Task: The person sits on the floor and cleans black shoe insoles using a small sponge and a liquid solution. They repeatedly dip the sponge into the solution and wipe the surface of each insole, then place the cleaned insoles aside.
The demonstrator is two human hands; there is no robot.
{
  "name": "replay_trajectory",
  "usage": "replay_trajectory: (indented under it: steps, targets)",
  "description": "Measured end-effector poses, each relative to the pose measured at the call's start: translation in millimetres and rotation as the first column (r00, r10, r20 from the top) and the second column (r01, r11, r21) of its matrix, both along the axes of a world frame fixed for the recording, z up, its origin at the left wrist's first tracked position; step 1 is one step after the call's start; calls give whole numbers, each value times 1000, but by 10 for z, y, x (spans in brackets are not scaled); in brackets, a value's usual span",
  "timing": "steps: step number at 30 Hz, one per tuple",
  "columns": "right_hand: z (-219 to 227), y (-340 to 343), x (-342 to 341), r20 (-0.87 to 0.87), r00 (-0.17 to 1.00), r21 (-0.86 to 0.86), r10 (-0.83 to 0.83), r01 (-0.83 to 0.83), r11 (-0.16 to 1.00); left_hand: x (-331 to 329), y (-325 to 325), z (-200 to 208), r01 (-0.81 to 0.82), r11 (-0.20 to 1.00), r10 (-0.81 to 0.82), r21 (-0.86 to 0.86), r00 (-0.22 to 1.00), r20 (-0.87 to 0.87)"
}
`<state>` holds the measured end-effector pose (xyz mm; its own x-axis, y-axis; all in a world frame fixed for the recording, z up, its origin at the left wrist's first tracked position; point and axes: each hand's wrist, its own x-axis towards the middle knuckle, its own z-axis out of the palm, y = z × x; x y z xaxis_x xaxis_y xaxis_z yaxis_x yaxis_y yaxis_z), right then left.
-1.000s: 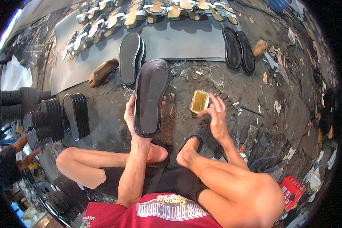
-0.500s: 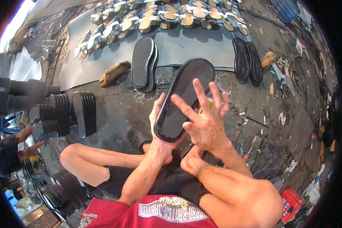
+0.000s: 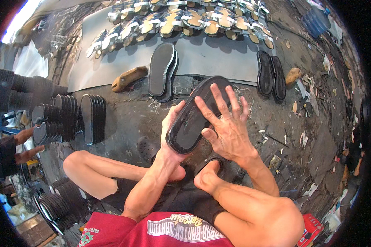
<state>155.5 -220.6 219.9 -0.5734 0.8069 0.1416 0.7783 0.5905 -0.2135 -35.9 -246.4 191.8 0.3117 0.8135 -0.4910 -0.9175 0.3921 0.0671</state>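
Observation:
A black shoe sole with a raised rim is tilted in front of me. My left hand supports it from below, the thumb along its left edge and the other fingers mostly hidden underneath. Over its right side my right hand is spread, fingers stretched and apart; whether the fingertips touch the surface I cannot tell. Beyond the hands lies a pair of black soles, one overlapping the other. To its left is a brown wooden shoe last.
Rows of sandals cover the grey sheet at the back. Another pair of dark soles lies right, near a second last. Stacked soles stand left, by another person's hand. Scraps litter the right floor.
My right hand has turned flatter over the sole, its fingers now lying across the upper surface. The sole has dipped slightly lower in view, still held by my left hand.

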Motion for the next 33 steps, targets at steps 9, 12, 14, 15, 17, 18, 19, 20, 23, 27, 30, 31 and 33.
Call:
replay_trajectory:
  steps: [9,12,14,15,17,18,19,20,23,27,30,31,33]
  targets:
    - [-99,-72,-60,-31,991,-125,131,-134,983,-47,17,10,-24,999,18,-42,991,-135]
    - [-78,-94,-51,-38,990,-138,137,-141,980,13,18,110,-19,1000,19,-2,988,-154]
    - [-86,-92,-70,-50,987,-143,155,-160,977,-4,10,118,-18,1000,19,9,993,-115]
    - [-92,-92,-70,-51,985,-143,165,-171,975,-11,2,103,-3,1000,6,17,988,-157]
    - [-89,-95,-77,-54,981,-146,184,-190,971,-26,-16,50,28,999,-20,32,970,-242]
    - [-74,-96,-84,-55,979,-148,194,-200,969,-34,-22,23,30,999,-20,38,971,-237]
    - [-60,-98,-90,-55,977,-150,204,-210,966,-44,-20,-7,32,999,-21,44,972,-232]
    - [-50,-99,-93,-52,975,-152,215,-220,964,-56,-21,-44,33,998,-21,50,973,-228]
    - [-8,-98,-89,-48,969,-157,240,-245,957,-152,-36,-197,49,976,-86,212,982,168]
    - [41,-79,-89,-47,957,-164,285,-289,943,-160,-69,-208,55,986,-76,156,988,134]
    - [62,-33,-74,-17,942,-136,336,-335,932,-173,-80,-227,92,982,-115,162,983,142]
    - [72,-21,-70,-4,935,-121,356,-353,928,-200,-69,-295,124,984,-142,128,979,145]
    - [95,-11,-68,8,930,-109,368,-365,925,-201,-68,-302,138,985,-158,103,961,228]
